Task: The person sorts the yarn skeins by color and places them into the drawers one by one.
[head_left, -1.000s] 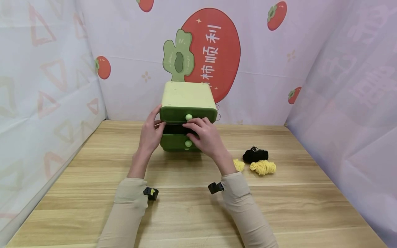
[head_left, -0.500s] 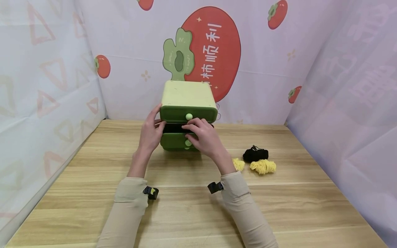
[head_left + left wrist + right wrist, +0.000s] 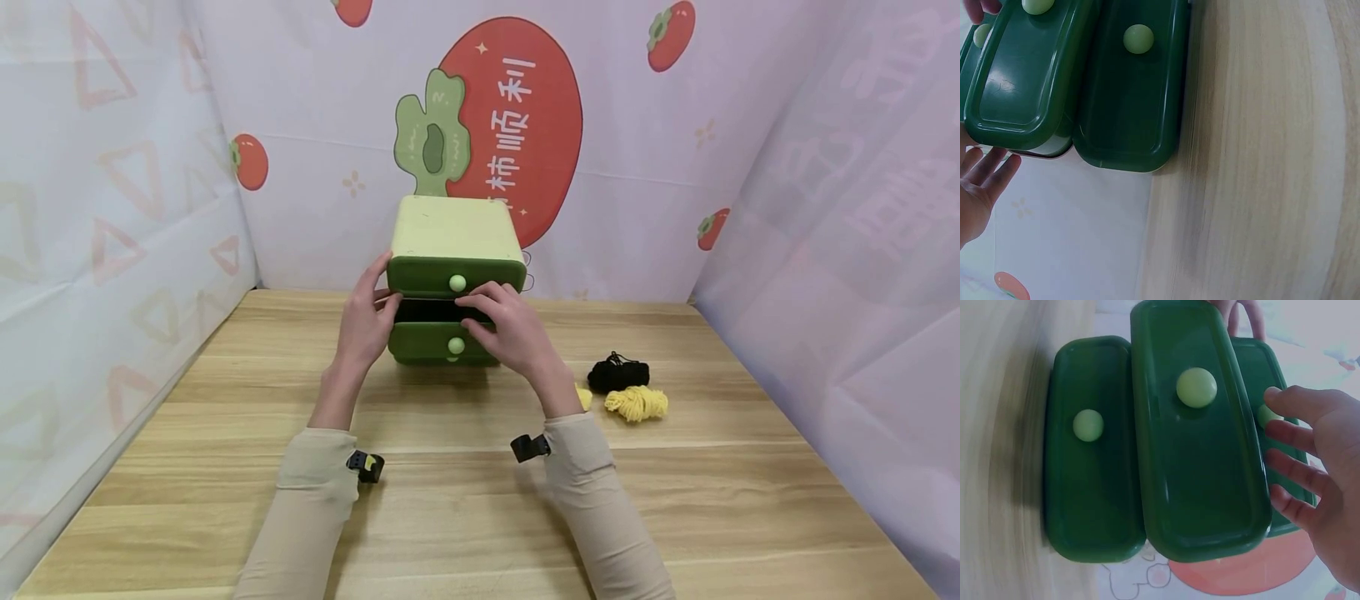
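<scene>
A small drawer cabinet (image 3: pixel 457 229) with a pale yellow-green top and dark green fronts stands at the back of the table. Its middle drawer (image 3: pixel 423 337) is pulled out, and the visible inside looks dark. Round pale knobs sit on the fronts; the middle drawer's knob (image 3: pixel 1196 387) shows fully. Against the cabinet's left side rests my left hand (image 3: pixel 363 325), fingers fairly straight and spread in the left wrist view. My right hand (image 3: pixel 517 329) is at the right end of the open drawer, loosely bent fingers (image 3: pixel 1297 472) by its upper edge, holding nothing visible.
Right of the cabinet, a black yarn bundle (image 3: pixel 618 375) and a yellow yarn bundle (image 3: pixel 637 404) lie on the wooden table (image 3: pixel 450 517). Another yellow bundle (image 3: pixel 583 397) is partly hidden behind my right wrist. Printed cloth walls (image 3: pixel 315 233) enclose the back and sides.
My right hand has shifted slightly right along the middle drawer, uncovering its knob and hiding more of the nearer yellow bundle. The left hand and the drawer stay where they were.
</scene>
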A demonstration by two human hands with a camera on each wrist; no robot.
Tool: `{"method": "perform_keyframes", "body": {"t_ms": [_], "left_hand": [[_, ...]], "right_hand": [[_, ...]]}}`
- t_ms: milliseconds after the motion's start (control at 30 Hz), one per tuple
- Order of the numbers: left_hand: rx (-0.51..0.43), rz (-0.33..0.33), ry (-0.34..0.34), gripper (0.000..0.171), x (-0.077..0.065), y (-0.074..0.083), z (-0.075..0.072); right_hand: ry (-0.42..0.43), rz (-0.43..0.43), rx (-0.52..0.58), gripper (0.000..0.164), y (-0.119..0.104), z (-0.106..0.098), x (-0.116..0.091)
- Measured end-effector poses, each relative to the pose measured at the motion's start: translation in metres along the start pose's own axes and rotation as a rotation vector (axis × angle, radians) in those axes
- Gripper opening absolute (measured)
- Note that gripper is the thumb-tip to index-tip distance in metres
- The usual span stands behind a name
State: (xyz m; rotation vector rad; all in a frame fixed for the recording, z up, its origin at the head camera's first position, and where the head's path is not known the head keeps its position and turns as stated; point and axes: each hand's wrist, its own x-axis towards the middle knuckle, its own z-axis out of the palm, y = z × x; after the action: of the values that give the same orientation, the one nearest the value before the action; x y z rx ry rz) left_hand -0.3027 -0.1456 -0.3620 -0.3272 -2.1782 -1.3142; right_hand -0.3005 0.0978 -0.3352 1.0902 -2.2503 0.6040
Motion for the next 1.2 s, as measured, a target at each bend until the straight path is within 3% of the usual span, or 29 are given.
{"method": "perform_keyframes", "body": {"t_ms": [333,667,1033,1200], "left_hand": [[-0.013,-0.004,-0.008,0.066,-0.003,-0.001,0.005],[-0.005,0.000,-0.007,0.066,-0.001,0.000,0.006],[-0.009,-0.009,-0.006,0.066,-0.001,0.001,0.001],[-0.007,-0.012,-0.003,0.066,-0.001,0.001,0.000]], "right_hand": [[-0.002,0.040,0.027,0.024,0.009,-0.008,-0.009],[0.161,0.044,0.038,0.036,0.021,-0.018,-0.015],[0.259,0.178,0.056,0.041,0.046,-0.032,-0.026],[0.242,0.268,0.064,0.037,0.058,-0.038,-0.034]]}}
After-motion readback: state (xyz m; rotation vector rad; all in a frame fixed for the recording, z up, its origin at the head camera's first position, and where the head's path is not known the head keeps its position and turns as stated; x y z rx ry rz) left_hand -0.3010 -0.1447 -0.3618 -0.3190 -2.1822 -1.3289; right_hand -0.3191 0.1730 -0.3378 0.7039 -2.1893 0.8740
